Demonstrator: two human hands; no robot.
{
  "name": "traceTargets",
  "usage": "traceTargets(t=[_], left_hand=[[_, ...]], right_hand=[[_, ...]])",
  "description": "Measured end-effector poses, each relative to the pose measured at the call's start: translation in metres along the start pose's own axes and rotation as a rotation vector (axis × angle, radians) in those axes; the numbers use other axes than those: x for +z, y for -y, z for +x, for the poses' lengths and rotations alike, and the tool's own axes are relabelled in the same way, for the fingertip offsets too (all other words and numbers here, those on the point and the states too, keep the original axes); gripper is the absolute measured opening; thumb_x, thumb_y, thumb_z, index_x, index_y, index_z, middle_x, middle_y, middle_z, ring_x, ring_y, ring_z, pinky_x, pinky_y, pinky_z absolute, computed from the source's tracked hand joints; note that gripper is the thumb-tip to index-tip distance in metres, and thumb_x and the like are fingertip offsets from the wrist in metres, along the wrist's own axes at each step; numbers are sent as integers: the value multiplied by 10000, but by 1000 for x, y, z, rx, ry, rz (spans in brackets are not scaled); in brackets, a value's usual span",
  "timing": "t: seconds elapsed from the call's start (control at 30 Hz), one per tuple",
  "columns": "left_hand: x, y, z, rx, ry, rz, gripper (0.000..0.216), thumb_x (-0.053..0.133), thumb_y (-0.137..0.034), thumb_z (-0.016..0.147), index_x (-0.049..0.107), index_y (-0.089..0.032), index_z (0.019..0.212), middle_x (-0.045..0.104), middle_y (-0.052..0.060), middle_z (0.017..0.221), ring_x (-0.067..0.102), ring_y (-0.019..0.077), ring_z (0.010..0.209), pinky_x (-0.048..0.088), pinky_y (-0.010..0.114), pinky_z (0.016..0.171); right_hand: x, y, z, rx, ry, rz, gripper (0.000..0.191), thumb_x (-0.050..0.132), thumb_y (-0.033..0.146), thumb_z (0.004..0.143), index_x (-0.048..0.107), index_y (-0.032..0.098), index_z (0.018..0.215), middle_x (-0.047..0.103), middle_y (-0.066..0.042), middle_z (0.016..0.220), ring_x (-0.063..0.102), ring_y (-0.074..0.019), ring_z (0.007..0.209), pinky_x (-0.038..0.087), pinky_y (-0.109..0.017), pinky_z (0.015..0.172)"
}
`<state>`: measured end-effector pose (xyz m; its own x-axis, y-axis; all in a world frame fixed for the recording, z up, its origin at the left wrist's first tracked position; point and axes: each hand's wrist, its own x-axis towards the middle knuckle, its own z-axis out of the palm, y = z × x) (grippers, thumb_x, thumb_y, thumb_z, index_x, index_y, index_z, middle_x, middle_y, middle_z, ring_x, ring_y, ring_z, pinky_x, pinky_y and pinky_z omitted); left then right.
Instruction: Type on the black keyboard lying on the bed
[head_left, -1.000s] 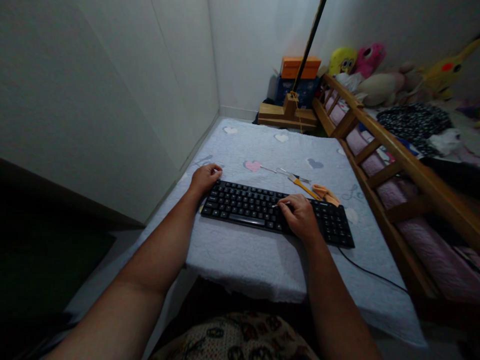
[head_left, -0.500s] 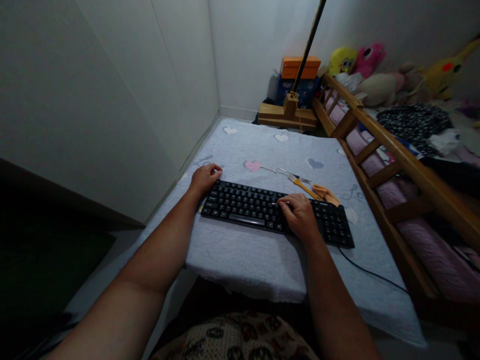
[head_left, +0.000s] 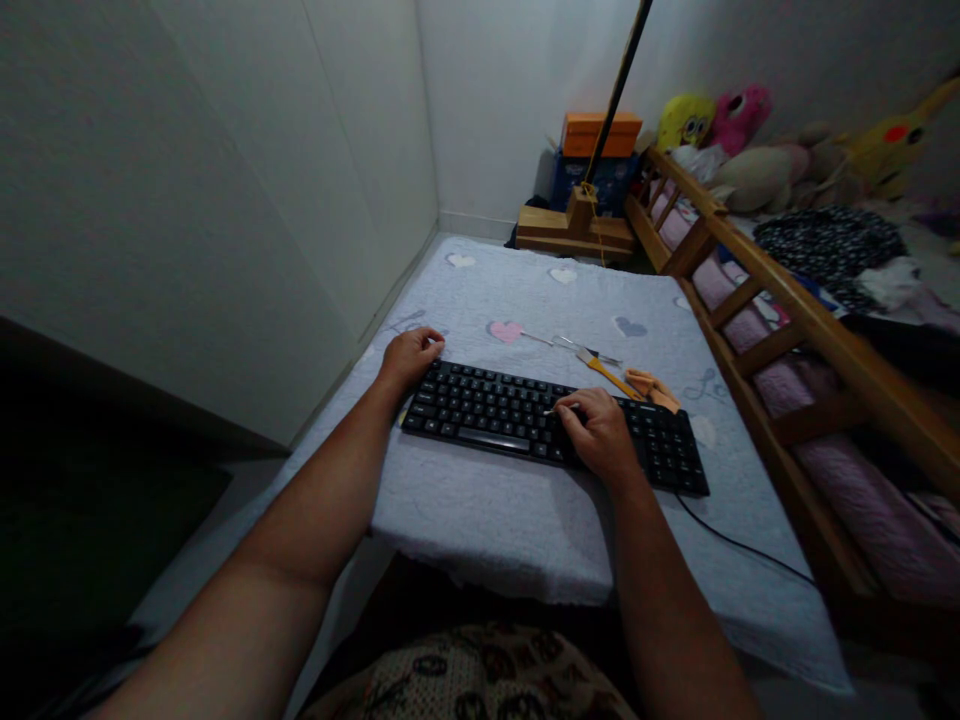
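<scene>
A black keyboard [head_left: 487,405] lies across the cloth-covered table [head_left: 480,500], its cable [head_left: 742,546] trailing off to the right. At its far left corner rests my left hand [head_left: 411,355], fingers loosely curved and slightly apart, with nothing visible in them; whether it presses on the keyboard's edge I cannot tell. My right hand [head_left: 596,430] lies over the keys right of the middle. Its thumb and fingers pinch a thin white stick that looks like a cotton swab [head_left: 550,411], whose pale end points left, close over the keys. The rest of the stick is hidden by the hand.
Behind the keyboard lie a yellow-handled brush [head_left: 611,374], thin metal tools [head_left: 571,344] and a folded tan cloth [head_left: 651,388]. A wooden bed rail [head_left: 780,300] borders the table's right side, a pale panel [head_left: 300,200] its left. A wooden stand [head_left: 577,225] with a pole is beyond.
The white swab end has tilted and shifted slightly over the keys, with a small movement of my right fingers. My left hand and the keyboard stay in place.
</scene>
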<state>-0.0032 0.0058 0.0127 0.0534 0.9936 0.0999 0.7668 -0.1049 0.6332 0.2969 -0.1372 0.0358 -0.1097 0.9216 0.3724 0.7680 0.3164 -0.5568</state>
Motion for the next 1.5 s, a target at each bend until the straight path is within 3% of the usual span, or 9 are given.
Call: traceTargets(t=[0.33, 1.5], left_hand=[[2, 3, 1, 1, -3, -29, 320, 524, -386, 789, 708, -184, 956, 648, 36, 751, 559, 173, 714, 378, 277, 634], [2, 3, 2, 4, -2, -18, 328, 520, -385, 782, 709, -180, 955, 634, 32, 745, 551, 173, 721, 373, 282, 643]], right_hand=[[3, -2, 2, 17, -21, -35, 157, 537, 236, 891, 683, 226, 835, 709, -55, 889, 573, -244, 918, 404, -421, 875], [-5, -7, -2, 49, -50, -29, 154, 533, 215, 833, 627, 213, 712, 667, -40, 778, 582, -219, 854, 398, -375, 842]])
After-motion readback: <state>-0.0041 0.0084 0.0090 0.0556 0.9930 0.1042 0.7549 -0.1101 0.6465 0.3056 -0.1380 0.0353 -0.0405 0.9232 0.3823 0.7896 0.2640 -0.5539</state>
